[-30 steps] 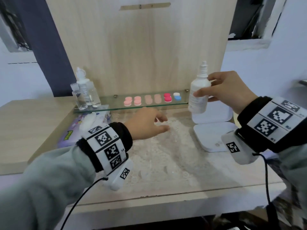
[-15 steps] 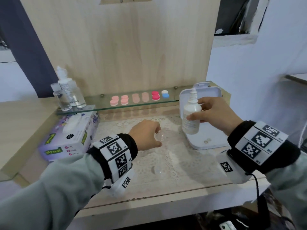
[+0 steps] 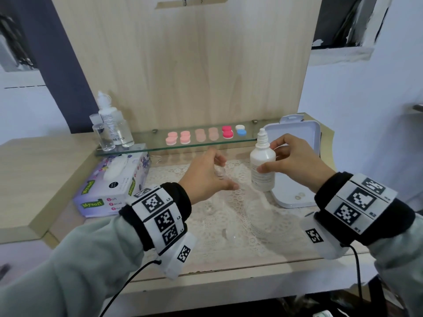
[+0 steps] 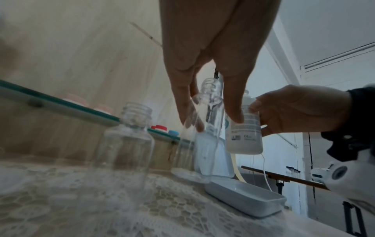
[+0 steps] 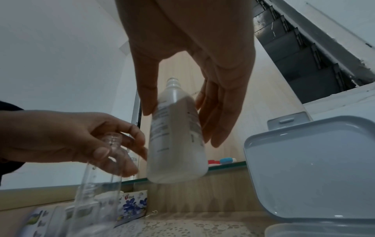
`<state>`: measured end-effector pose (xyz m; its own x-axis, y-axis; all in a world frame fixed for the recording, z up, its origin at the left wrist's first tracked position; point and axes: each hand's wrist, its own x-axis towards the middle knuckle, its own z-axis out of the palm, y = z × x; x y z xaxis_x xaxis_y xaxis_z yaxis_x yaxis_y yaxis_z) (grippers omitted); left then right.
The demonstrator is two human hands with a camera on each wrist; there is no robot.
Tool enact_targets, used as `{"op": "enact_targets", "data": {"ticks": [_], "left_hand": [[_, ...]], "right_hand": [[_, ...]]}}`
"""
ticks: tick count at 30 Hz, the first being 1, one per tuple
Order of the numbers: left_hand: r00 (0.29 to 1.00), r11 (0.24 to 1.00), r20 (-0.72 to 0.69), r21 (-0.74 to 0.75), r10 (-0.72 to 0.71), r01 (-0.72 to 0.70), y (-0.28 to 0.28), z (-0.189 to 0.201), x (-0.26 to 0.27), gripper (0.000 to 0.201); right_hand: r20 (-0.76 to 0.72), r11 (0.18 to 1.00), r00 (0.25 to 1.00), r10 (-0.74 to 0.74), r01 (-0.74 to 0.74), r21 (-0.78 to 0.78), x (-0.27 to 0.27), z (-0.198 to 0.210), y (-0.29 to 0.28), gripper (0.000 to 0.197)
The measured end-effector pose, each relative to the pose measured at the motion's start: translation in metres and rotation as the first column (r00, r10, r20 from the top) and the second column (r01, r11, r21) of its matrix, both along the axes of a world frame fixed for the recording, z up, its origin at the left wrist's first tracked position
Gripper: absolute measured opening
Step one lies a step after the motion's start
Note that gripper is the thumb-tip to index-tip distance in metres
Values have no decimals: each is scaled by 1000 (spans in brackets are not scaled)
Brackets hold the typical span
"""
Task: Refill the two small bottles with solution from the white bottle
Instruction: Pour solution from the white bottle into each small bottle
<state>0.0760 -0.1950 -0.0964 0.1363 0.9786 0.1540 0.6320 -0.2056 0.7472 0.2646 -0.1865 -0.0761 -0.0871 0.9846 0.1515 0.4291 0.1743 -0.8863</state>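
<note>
My right hand grips the white bottle round its body and holds it upright above the lace mat, nozzle up. Just left of it, my left hand pinches the shoulder of a small clear bottle between thumb and fingers. In the left wrist view this capless clear bottle stands upright with its base at or just above the mat. The second small clear bottle stands open and free on the mat nearer me, also visible in the head view.
An open white case lies right of the mat, lid up. A glass shelf at the back carries several lens cases and clear bottles. A tissue box sits at the left. The wooden backboard rises behind.
My left hand, open over the mat a second ago, now pinches the small clear bottle. My right hand has brought the white bottle down and closer to it.
</note>
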Motion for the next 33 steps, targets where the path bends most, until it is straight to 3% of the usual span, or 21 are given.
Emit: {"op": "enact_targets", "data": {"ticks": [3, 8, 20, 25, 29, 33], "left_hand": [[996, 996, -3, 26, 84, -84, -1, 0, 0, 53], [996, 990, 25, 111, 85, -87, -2, 3, -2, 48], [951, 975, 293, 220, -103, 38, -6, 2, 9, 12], [942, 977, 279, 156, -185, 146, -5, 10, 13, 33], [960, 975, 170, 41, -223, 220, -6, 14, 11, 48], [979, 984, 97, 8, -177, 177, -1, 15, 1, 74]], "right_hand": [[8, 1000, 1000, -1, 1, -5, -1, -1, 0, 41], [-13, 1000, 1000, -3, 3, -3, -3, -2, 1, 41], [-27, 999, 1000, 9, -7, 47, 0, -5, 8, 33], [2, 991, 994, 112, -111, 69, 5, 2, 6, 27], [4, 969, 972, 237, -236, 69, 13, 8, 1, 32], [13, 960, 960, 281, -281, 8, 20, 11, -2, 34]]}}
